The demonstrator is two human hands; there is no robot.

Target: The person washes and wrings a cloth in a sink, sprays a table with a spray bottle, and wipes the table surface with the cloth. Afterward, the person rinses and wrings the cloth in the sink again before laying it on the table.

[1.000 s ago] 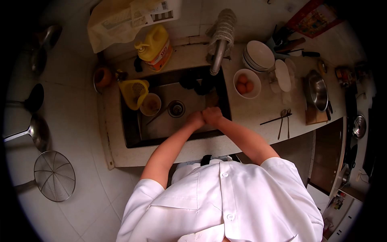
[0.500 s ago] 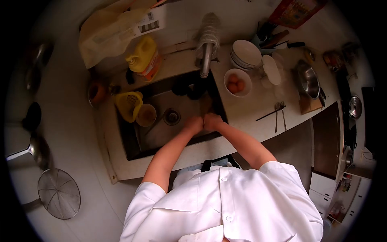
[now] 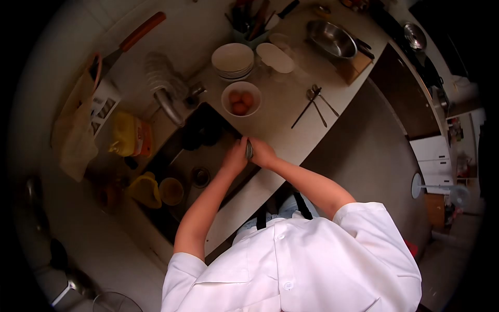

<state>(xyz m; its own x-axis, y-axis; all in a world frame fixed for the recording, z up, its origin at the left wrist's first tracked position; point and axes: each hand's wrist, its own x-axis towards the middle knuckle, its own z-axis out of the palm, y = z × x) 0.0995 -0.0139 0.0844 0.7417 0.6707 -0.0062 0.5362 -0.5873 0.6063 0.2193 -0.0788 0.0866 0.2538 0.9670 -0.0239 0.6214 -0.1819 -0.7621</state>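
Both hands are together over the sink's right front edge. My left hand (image 3: 235, 157) is closed, its fingers against a small greyish-green object (image 3: 249, 150) that I cannot make out. My right hand (image 3: 262, 153) is closed around the other side of the same object. Below and left of them lies the dark sink (image 3: 217, 152) with its drain (image 3: 200, 177). Just beyond the hands, on the counter, stands a white bowl (image 3: 226, 102) with several brown eggs (image 3: 240, 101).
A faucet (image 3: 169, 107) reaches over the sink. At the left are a yellow jug (image 3: 125, 133), a yellow strainer (image 3: 145, 190) and a small bowl (image 3: 171, 191). Stacked plates (image 3: 232, 57), spoons (image 3: 318, 99) and a metal pan (image 3: 331, 39) stand on the counter (image 3: 283, 112).
The view has turned to the right, so the sink and counter look tilted. My hands have moved to the sink's right edge, and a small object now shows between them.
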